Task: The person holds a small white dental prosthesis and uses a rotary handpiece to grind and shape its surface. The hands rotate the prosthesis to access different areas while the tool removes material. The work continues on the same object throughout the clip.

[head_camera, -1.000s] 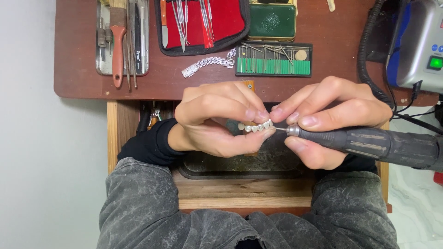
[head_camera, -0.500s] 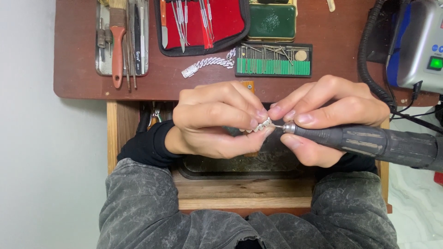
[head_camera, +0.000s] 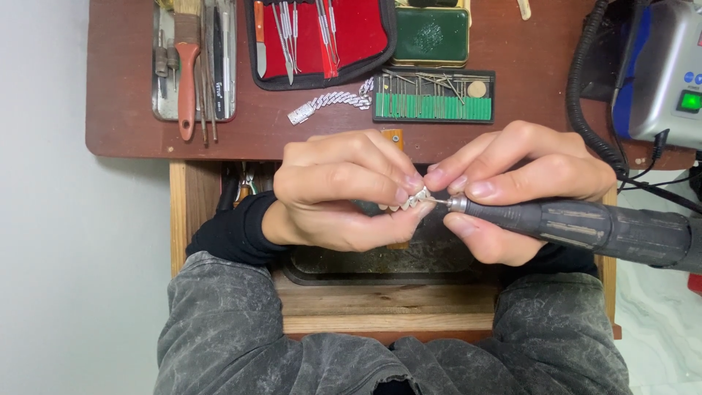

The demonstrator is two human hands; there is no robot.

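I look down on the dark wooden desk point(head_camera: 526, 110), which fills the top of my view, with a grey machine point(head_camera: 669, 73) showing a green light at its right edge and a black coiled cable point(head_camera: 585, 110) running beside it. Along the back lie a red-lined tool case point(head_camera: 322, 36) holding slim metal instruments, a metal tray point(head_camera: 194, 66) with an orange-handled tool, a green tin point(head_camera: 430, 35) and a green-based rack of small burs point(head_camera: 433, 96); a silver chain point(head_camera: 329, 102) rests just in front of the case. Below the desk edge, my right hand point(head_camera: 519, 190) is wrapped tightly around a dark grey rotary handpiece point(head_camera: 578, 227), fingers pinched near its metal tip, which points left. My left hand point(head_camera: 344, 194) is curled closed, thumb and fingertips pinching a small silver jewellery piece point(head_camera: 418, 197). That piece sits between the two hands, above a dark catch tray point(head_camera: 380, 260), and the handpiece's thin bit meets its right side.
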